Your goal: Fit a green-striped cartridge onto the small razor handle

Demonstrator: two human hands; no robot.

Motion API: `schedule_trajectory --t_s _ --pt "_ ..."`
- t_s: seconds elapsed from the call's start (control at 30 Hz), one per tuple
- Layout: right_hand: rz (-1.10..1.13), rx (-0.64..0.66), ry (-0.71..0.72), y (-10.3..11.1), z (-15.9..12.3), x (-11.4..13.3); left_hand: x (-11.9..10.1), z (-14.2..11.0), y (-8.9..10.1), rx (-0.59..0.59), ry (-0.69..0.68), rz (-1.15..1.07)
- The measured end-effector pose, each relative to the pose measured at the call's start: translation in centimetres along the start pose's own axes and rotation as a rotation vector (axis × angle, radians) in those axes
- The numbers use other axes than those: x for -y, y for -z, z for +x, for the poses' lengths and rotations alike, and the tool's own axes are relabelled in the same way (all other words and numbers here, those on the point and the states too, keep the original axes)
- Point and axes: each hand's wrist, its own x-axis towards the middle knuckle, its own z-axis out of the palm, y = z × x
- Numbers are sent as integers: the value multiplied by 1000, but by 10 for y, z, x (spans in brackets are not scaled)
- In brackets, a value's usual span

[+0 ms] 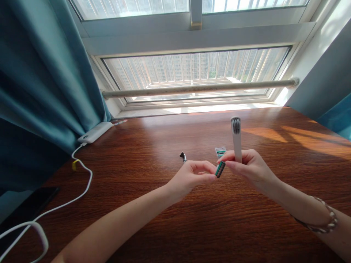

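Between the fingertips of my left hand (194, 176) is a small razor cartridge (220, 170), green and black, held tilted. My right hand (252, 166) grips a white toothbrush (237, 144) upright, its dark grey bristles facing me at the top. The right fingertips come up against the cartridge's upper end; whether they also pinch it I cannot tell. Just beyond my left hand lies a razor handle (183, 157), its lower part hidden by the hand. A clear plastic case (220, 152) with green-striped cartridges rests on the table behind my right fingers.
The brown wooden table (153, 226) reaches to a window with a pale rail (197, 88) across it. At the left, a white power bank (95, 132) with a white cable (89, 182) lies beside a blue curtain (55, 65). A dark flat object (33, 204) sits at the left edge.
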Motion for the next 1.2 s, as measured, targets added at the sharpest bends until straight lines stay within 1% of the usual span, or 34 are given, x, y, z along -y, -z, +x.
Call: schedule_trajectory --t_s 0.17,0.27,0.33,0.4,0.53,0.63,0.7,0.8,0.97,1.13,1.2 --pt "-29 34 18 -1 1 0 3 1 1 32 -48 15" --pt "-141 5 24 -1 1 4 3 1 2 -5 -102 72" --pt "-273 -59 41 1 1 8 3 3 5 -78 -170 168" --pt "-439 -133 102 3 0 11 5 6 11 -195 -271 293" --pt "-913 -252 264 10 0 10 15 17 33 -461 -511 560" --pt "-1231 -330 288 11 1 5 24 24 49 -584 -601 720" --pt "-1338 -348 273 10 1 1 28 26 55 -628 -642 795" --pt "-1392 -360 260 8 1 -2 29 26 56 -663 -678 854" --pt "-1402 -333 250 8 0 -1 28 24 52 -692 -637 828" --pt "-1458 -387 229 7 0 1 27 24 51 -694 -622 790" --pt "-1464 -389 237 6 0 1 27 24 50 -695 -611 770"
